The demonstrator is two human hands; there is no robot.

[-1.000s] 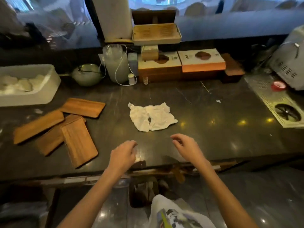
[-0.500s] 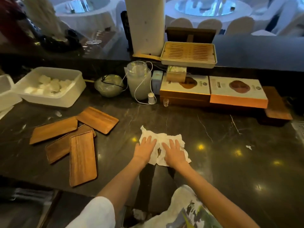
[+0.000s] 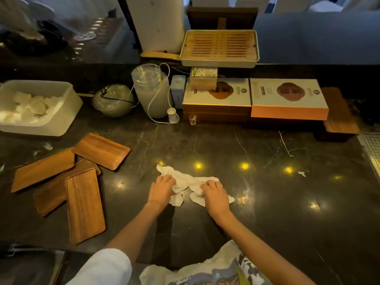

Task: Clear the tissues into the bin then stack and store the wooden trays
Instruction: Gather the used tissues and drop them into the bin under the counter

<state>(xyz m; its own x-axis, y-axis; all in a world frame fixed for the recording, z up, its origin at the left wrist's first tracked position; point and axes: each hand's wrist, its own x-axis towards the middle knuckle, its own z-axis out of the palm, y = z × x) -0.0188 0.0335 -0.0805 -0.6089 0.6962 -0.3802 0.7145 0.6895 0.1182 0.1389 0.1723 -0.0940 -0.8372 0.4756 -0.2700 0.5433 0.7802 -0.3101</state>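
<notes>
Toward the left edge of the dark counter [image 3: 267, 202] lie four wooden trays [image 3: 61, 182], loosely fanned, some overlapping, none stacked squarely. They look stiff, flat and light, with smooth faces that would likely slide over one another; judged from here, a pinch along a long edge suits each one.

Nearer the middle of the front edge, the left hand [image 3: 161, 191] lies knuckles up on the left part of the crumpled tissues [image 3: 185, 182], fingers curled and bunching the paper, so it reads as closing on the tissue rather than clamped tight. The tissues are white, thin and limp, probably weightless in the hand and easily torn; gathering them into a wad from the outer corners inward seems the surest hold. One corner pokes out beyond the left hand toward the back of the counter, and loose flaps show between the two hands.

The right hand [image 3: 214, 195] presses on the right part of the same tissues, fingers bent over the paper, a corner sticking out beside its wrist.

No bin is visible.
</notes>
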